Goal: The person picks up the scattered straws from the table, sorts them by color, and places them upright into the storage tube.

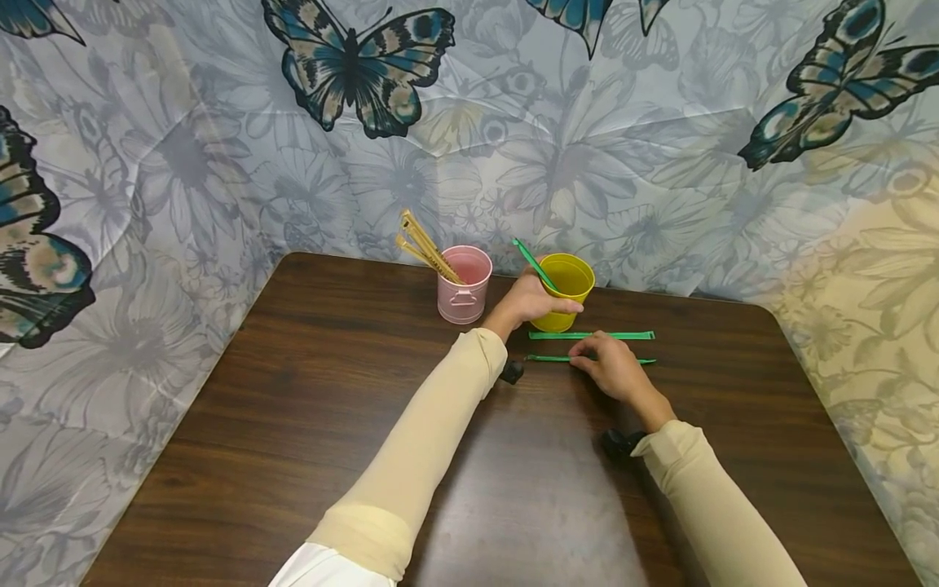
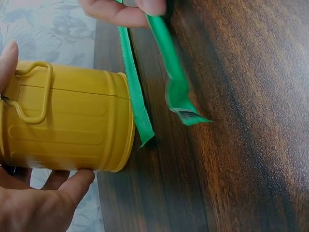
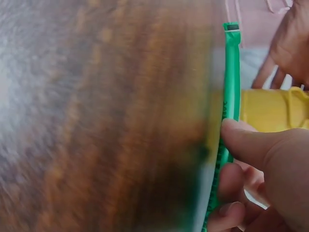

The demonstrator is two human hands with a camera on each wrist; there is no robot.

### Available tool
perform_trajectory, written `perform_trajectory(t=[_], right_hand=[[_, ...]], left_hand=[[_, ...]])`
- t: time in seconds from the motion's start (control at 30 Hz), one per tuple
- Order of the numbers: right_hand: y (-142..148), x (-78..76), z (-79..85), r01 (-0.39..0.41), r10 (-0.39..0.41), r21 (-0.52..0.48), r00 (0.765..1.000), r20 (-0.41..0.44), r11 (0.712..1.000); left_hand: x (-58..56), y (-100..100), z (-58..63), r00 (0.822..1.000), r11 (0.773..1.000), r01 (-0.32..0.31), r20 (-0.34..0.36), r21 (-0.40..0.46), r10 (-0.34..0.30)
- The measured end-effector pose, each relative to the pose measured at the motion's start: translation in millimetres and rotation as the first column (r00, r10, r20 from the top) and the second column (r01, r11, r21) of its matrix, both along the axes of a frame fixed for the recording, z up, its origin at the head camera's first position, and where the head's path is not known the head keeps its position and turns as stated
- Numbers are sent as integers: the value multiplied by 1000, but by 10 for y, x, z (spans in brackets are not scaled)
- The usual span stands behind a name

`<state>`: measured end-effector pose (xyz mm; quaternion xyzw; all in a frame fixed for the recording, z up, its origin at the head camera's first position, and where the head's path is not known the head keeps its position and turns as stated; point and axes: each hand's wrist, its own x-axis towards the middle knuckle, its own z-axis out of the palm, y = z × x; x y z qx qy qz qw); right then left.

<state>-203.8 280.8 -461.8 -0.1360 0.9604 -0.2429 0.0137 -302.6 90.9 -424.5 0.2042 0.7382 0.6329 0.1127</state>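
Note:
My left hand [image 1: 526, 300] grips a small yellow metal bucket [image 1: 559, 308], fingers and thumb around its sides. One green stick sachet [image 1: 530, 258] leans inside the bucket, its upper end sticking out over the rim. In front of the bucket a second green stick sachet [image 1: 627, 335] lies flat on the table. Nearer me, my right hand [image 1: 614, 371] pinches a third green stick sachet [image 1: 546, 359] between thumb and fingers near its middle. The right wrist view shows the thumb pressed on this held sachet [image 3: 232, 77], whose crimped end points away from the hand.
Left of the yellow bucket stands a pink bucket [image 1: 460, 306] with several yellow stick sachets [image 1: 427, 247] leaning in it. Both buckets are near the back edge of the dark wooden table [image 1: 330, 391]. Behind it hangs a butterfly-print cloth [image 1: 572, 155].

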Motion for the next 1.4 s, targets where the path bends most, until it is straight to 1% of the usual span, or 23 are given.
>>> perform_trajectory(t=[0.13,0.27,0.33,0.43,0.6,0.7,0.77,0.83,0.9,1.03,1.1,1.17,1.27,1.4], right_hand=[[30,37,89,-30,30,-1,999,18,1000],[74,94,207,-76,75,16,996,47,997],[104,123,248,-80,79,26,995,56,996],[151,173,307,-60,60,15,997,44,998],[251,246,439,6,-6,-5,1000,10,1000],[318,277,538,36,-36,-7,999,-28,999],[351,298,607,62,-63,-20,996,-67,998],[371,305,668,85,-90,-46,987,-130,995],[372,300,725,107,-121,-81,972,-202,991],[343,259,814,110,-164,-166,918,-361,980],[309,219,865,96,-174,-201,894,-414,975],[261,181,922,84,-183,-232,874,-451,969],[169,124,1021,57,-182,-268,863,-471,962],[17,53,1177,10,-164,-308,864,-477,951]], left_hand=[[13,0,16,1000,1000,10,-8,9,-10],[8,-3,14,1000,1000,16,-14,19,-16],[-2,3,4,1000,999,18,-17,32,-18],[-6,11,-2,1000,999,17,-15,42,-16],[8,11,21,1000,999,13,-21,33,-12],[13,8,28,1000,1000,5,-19,22,-4],[16,5,29,1000,1000,2,-14,17,-2],[18,3,30,1000,1000,4,-8,19,-4],[15,4,31,1000,999,11,-8,30,-11],[19,10,34,1000,999,16,-10,41,-16],[18,8,38,1000,999,12,-8,38,-11],[19,9,41,1000,999,11,-6,36,-11],[20,14,40,1000,999,4,7,32,-4],[24,17,44,1000,999,-2,29,40,1]])
